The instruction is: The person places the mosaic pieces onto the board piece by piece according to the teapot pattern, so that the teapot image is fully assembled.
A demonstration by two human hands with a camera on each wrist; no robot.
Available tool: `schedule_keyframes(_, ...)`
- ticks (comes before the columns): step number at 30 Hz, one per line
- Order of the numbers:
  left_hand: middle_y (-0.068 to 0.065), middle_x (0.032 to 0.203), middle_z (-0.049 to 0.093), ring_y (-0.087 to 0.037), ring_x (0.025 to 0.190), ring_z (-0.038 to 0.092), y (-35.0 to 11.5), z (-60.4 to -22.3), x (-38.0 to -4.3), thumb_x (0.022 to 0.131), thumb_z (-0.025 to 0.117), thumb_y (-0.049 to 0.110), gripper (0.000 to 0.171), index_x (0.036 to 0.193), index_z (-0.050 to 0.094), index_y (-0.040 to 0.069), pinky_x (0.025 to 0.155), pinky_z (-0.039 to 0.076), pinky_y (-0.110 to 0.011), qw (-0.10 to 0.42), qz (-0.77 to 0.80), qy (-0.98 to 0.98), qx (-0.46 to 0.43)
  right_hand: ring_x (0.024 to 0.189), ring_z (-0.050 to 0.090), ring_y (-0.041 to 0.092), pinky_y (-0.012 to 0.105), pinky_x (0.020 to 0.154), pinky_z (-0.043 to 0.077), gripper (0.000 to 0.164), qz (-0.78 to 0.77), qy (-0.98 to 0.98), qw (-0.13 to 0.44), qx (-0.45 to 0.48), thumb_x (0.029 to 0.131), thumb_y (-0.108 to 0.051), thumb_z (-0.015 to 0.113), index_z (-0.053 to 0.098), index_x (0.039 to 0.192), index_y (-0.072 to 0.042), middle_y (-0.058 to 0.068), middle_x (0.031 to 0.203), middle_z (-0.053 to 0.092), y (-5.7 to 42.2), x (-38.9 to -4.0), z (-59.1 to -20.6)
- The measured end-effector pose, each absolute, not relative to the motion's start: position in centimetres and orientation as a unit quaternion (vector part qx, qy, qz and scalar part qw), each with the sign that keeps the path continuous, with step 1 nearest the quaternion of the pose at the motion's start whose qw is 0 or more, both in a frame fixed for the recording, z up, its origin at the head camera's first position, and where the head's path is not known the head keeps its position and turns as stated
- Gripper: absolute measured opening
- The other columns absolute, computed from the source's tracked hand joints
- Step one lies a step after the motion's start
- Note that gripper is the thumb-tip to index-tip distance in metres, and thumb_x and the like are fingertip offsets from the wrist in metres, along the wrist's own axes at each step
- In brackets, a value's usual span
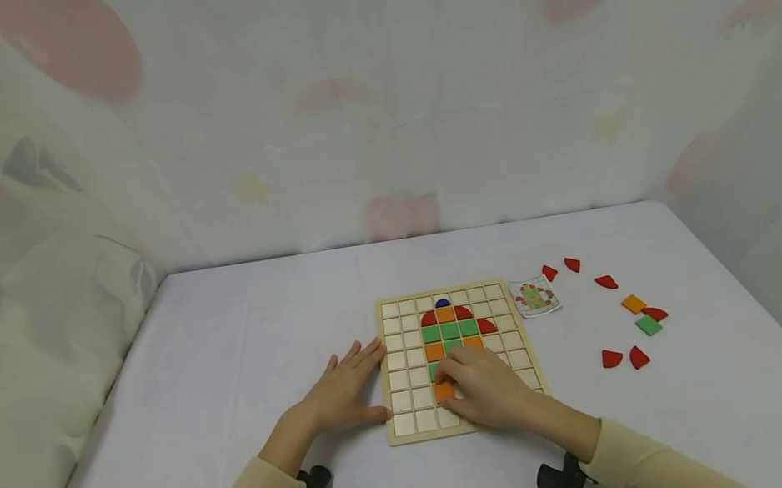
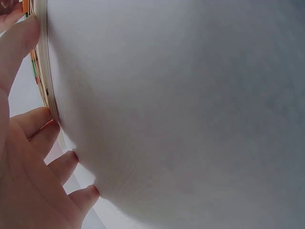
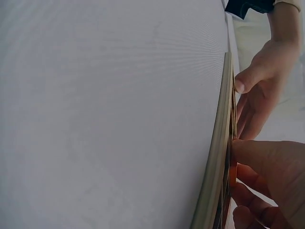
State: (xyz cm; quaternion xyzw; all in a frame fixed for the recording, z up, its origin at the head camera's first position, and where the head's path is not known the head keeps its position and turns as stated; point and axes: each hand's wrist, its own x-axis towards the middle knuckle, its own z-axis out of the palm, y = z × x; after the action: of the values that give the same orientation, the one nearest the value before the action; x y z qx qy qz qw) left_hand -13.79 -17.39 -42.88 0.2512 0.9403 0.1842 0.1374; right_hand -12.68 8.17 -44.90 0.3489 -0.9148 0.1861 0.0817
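Both arms reach over the tabletop (image 1: 280,311) from its near side, angled inward, wrists bare past the cuffs. Left hand (image 1: 343,390): back up, fingers straight and fanned, aimed toward the far edge; thumb splayed inward. Right hand (image 1: 490,385): back up too, turned toward the left edge, fingers bent, thumb and index pinching. From here I see the hands close but apart, left fingertips slightly nearer the far edge.
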Motion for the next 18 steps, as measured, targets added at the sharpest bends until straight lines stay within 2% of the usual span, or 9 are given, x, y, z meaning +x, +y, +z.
schedule_keyframes(11, -0.005, 0.153, 0.02, -0.034, 0.14, 0.015, -17.34, -42.85, -13.82, 0.076, 0.072, 0.041, 0.089, 0.146, 0.026, 0.009, 0.106, 0.013, -0.062, 0.143, 0.18, 0.942, 0.246, 0.075, 0.047, 0.007, 0.025, 0.067, 0.042, 0.024, 0.184, -0.913, 0.081, 0.355, 0.073, -0.029, 0.075, 0.066, 0.091, -0.017, -0.007, 0.083, 0.054, 8.2, -12.76, -44.86)
schedule_keyframes(18, -0.004, 0.153, 0.02, -0.034, 0.14, 0.014, -17.37, -42.92, -13.8, 0.076, 0.072, 0.041, 0.089, 0.146, 0.026, 0.009, 0.106, 0.012, -0.062, 0.143, 0.181, 0.942, 0.246, 0.083, 0.053, 0.009, 0.028, 0.075, 0.047, 0.02, 0.204, -0.91, 0.071, 0.355, 0.076, -0.025, 0.071, 0.066, 0.094, -0.018, -0.007, 0.09, 0.059, 8.88, -12.66, -44.22)
